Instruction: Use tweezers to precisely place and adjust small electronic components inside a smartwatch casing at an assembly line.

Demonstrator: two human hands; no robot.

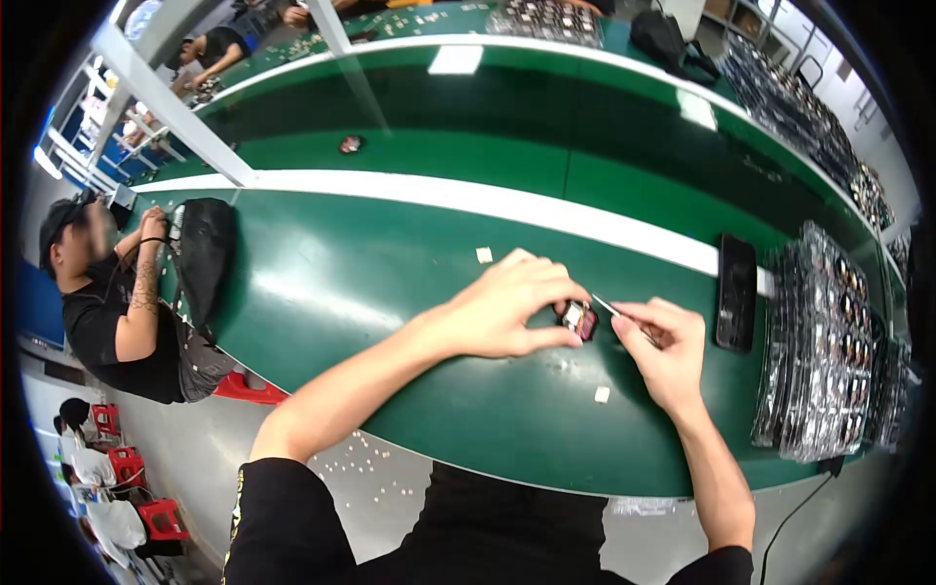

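Observation:
Between the thumb and fingers of my left hand is a small dark device with its inside showing, held down at the green tabletop. Pale and reddish parts show in it; finer detail is too small to make out. My right hand grips a thin metal tool like tweezers, its tip close to the device's upper right side. Whether the tip touches the device I cannot tell. A small pale square piece lies on the table below the device, and another pale square lies beyond my left hand.
On the right stand tall stacks of clear plastic trays filled with small parts. A black phone lies beside them. A white ledge runs along the far edge. At the left sits a co-worker by a black bag. Pale scraps litter the floor.

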